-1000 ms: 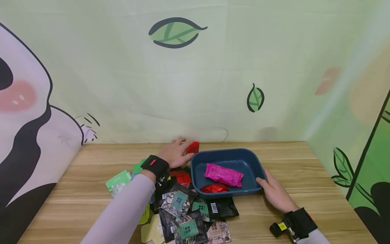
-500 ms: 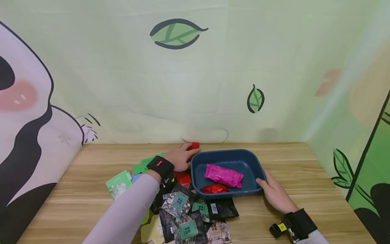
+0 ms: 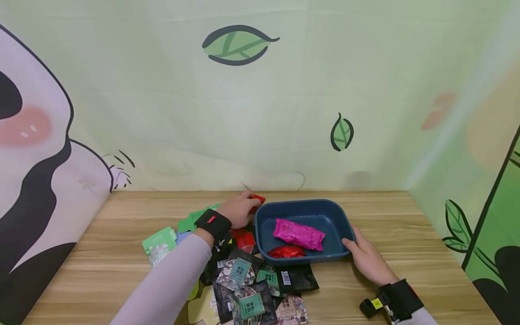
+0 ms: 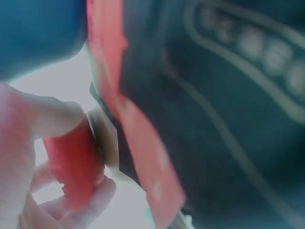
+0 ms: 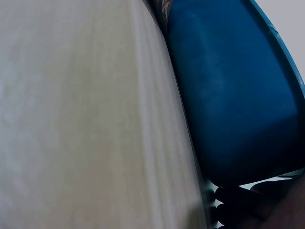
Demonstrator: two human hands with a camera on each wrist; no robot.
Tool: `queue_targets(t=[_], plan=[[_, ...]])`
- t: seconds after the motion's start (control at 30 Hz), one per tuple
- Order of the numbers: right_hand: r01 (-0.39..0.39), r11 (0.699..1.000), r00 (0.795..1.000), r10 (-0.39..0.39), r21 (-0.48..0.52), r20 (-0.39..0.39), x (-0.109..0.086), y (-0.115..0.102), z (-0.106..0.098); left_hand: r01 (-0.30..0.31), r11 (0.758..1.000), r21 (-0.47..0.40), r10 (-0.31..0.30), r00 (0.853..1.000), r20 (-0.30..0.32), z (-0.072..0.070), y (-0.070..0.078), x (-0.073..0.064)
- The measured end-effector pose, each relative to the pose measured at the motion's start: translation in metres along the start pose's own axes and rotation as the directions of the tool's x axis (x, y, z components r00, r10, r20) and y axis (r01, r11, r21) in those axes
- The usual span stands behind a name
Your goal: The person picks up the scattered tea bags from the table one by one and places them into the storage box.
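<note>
My left hand (image 3: 237, 211) is at the back of the table, left of the blue plastic basin (image 3: 300, 206). Its thumb and fingers pinch a small red packet (image 4: 76, 160), mostly covered by the hand in the head view. My right hand (image 3: 369, 257) grips the basin's right end, thumb over the rim and fingers outside. A crinkled pink packet (image 3: 298, 234) and a shiny red packet (image 3: 286, 251) lie inside the basin. In the right wrist view the basin's blue outer wall (image 5: 228, 90) rises beside the tabletop.
Left and front of the basin spreads a pile of black packets (image 3: 239, 271) with green labels. A red-and-black packet (image 3: 245, 240) is beneath my left wrist. Green packets (image 3: 160, 241) and a cream one (image 3: 204, 307) lie further left. A printed cloth backdrop (image 3: 260, 113) stands behind the table.
My left hand has moved slightly right, and its fingers have closed on the red packet at the back, drawing it a little nearer. My right hand and the basin keep their place.
</note>
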State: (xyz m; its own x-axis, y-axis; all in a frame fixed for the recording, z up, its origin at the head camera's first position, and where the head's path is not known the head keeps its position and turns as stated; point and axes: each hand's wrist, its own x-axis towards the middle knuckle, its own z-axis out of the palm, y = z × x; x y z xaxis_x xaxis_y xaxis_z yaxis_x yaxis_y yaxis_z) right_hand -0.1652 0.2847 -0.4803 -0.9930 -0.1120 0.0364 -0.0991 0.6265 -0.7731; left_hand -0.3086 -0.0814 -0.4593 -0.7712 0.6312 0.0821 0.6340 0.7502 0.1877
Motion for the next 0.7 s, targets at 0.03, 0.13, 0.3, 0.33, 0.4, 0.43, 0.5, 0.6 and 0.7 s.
queue_targets(t=[0.03, 0.13, 0.3, 0.33, 0.4, 0.43, 0.5, 0.6, 0.7], plan=[[-0.002, 1.000, 1.000, 0.002, 0.000, 0.000, 0.000, 0.000, 0.000, -0.005, 1.000, -0.009, 0.005, 1.000, -0.010, -0.001, 0.000, -0.001], [-0.011, 1.000, 1.000, 0.011, -0.003, 0.004, 0.000, 0.000, 0.000, -0.035, 0.999, -0.036, 0.033, 0.998, -0.050, -0.005, -0.002, -0.004], [-0.023, 1.000, 1.000, 0.023, -0.008, 0.009, 0.000, -0.001, -0.001, -0.064, 0.996, -0.064, 0.055, 0.989, -0.135, -0.011, -0.006, -0.010], [-0.024, 1.000, 1.000, 0.024, -0.011, 0.009, 0.000, -0.001, -0.001, -0.063, 0.995, -0.071, 0.052, 0.987, -0.154, -0.013, -0.006, -0.012], [-0.024, 1.000, 1.000, 0.024, -0.012, 0.010, 0.000, -0.001, -0.001, -0.066, 0.994, -0.093, 0.046, 0.980, -0.196, -0.019, -0.004, -0.016], [-0.023, 1.000, 1.000, 0.023, -0.013, 0.011, 0.001, -0.001, -0.001, -0.065, 0.993, -0.099, 0.042, 0.975, -0.219, -0.021, -0.003, -0.018], [-0.019, 1.000, 1.000, 0.019, -0.018, 0.011, 0.001, 0.000, -0.001, -0.065, 0.992, -0.106, 0.036, 0.966, -0.257, -0.027, 0.001, -0.022], [-0.018, 1.000, 1.000, 0.018, -0.018, 0.011, 0.001, 0.000, -0.001, -0.074, 0.993, -0.087, 0.044, 0.950, -0.310, -0.033, 0.009, -0.029], [-0.026, 1.000, 1.000, 0.026, -0.018, 0.015, 0.000, 0.000, 0.000, -0.110, 0.991, -0.081, 0.074, 0.928, -0.366, -0.036, 0.020, -0.033]])
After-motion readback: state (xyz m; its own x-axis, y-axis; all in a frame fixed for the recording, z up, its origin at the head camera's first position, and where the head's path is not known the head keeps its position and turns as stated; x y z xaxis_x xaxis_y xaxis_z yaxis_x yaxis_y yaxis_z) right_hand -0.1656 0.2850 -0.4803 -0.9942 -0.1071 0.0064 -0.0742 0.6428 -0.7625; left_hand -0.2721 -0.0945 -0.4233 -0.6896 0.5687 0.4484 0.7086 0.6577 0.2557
